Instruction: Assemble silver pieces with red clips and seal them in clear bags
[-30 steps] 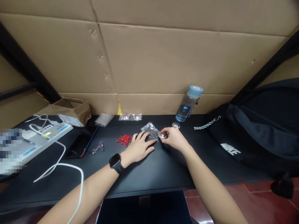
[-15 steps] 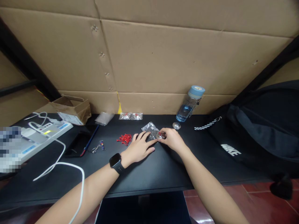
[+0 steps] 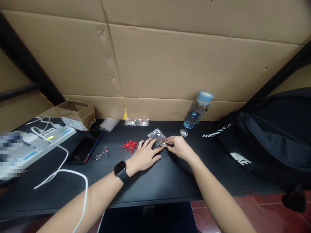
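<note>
My left hand lies palm down on the black tabletop with its fingers spread. Its fingertips rest on the near left edge of a clear plastic bag. At the bag's lower right end is a small domed silver disc with a bit of red cord on it; whether it is fully inside the bag I cannot tell. The thumb and forefinger of my right hand are pinched at the disc's right edge. Another silver disc lies beyond my right hand. Left of my left hand is a pile of red cords.
Two packed silver discs and a stack of clear bags lie at the back. A water bottle leans against the cardboard wall. A black backpack stands right; a phone, keychain, small box and power strip are left.
The silver disc in my right fingers has shifted slightly left, to the bag's end, and more of it shows. My left hand has stayed in place.
</note>
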### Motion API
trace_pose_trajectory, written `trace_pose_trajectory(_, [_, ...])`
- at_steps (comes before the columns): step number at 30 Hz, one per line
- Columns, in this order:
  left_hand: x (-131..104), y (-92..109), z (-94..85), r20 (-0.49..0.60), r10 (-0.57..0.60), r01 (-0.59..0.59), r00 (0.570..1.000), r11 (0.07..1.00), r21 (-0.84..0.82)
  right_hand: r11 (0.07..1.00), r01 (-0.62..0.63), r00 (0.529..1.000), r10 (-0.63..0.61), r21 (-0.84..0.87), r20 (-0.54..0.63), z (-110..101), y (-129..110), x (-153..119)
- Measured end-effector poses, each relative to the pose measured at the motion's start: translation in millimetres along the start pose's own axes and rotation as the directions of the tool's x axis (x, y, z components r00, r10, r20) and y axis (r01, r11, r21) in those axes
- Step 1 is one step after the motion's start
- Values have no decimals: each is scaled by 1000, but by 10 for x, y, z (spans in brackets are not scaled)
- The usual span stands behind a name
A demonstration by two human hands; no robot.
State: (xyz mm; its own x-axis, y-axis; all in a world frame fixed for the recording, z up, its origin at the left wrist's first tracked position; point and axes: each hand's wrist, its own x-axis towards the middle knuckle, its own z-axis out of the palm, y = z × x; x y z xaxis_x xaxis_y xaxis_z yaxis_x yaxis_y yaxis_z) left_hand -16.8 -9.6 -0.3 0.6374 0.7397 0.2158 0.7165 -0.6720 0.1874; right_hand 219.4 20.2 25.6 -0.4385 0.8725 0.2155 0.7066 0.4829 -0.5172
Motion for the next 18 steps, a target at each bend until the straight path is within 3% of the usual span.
trace_pose_trajectory(11, [-2, 5, 2, 9, -1, 1, 1000, 1000, -16, 997, -62, 983, 68, 42, -172, 192, 7, 106])
trace_pose_trajectory(18, [-17, -10, 2, 25, 6, -5, 1000, 999, -34, 985, -56, 980, 85, 163, -180, 264, 38, 119])
